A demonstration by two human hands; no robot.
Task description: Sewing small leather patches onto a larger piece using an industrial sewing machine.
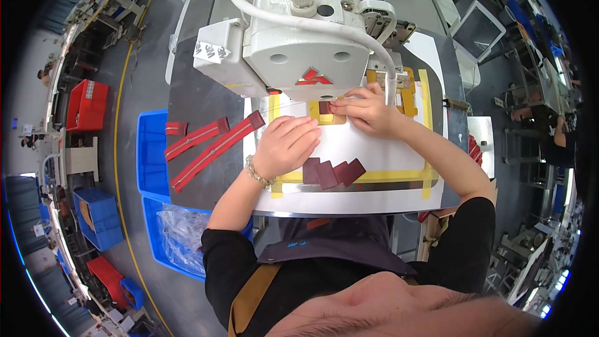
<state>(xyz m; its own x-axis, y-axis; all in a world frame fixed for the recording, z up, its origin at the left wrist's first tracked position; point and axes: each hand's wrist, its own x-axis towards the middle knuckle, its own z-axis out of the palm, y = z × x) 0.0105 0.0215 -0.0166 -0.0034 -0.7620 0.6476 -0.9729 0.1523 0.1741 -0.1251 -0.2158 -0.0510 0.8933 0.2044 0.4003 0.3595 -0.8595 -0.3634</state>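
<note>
Under the head of a white industrial sewing machine (302, 56), a small dark red leather-like piece (324, 108) sits on a yellow plate (337, 117). My right hand (374, 113) comes in from the right with its fingertips pinched at that piece's right edge. My left hand (288, 143) lies flat on the white work surface (374, 148), fingers stretched toward the plate and holding nothing. Left of it are red zipper strips (212, 157) with dark red end tabs. Several loose dark red patches (326, 175) overlap near the front edge.
Yellow tape (390, 176) borders the white surface on the dark table (452, 168). Blue bins (151, 175) stand at the table's left, one with clear plastic bags (181, 237). A screen (479, 30) is at the far right. The machine head overhangs both hands.
</note>
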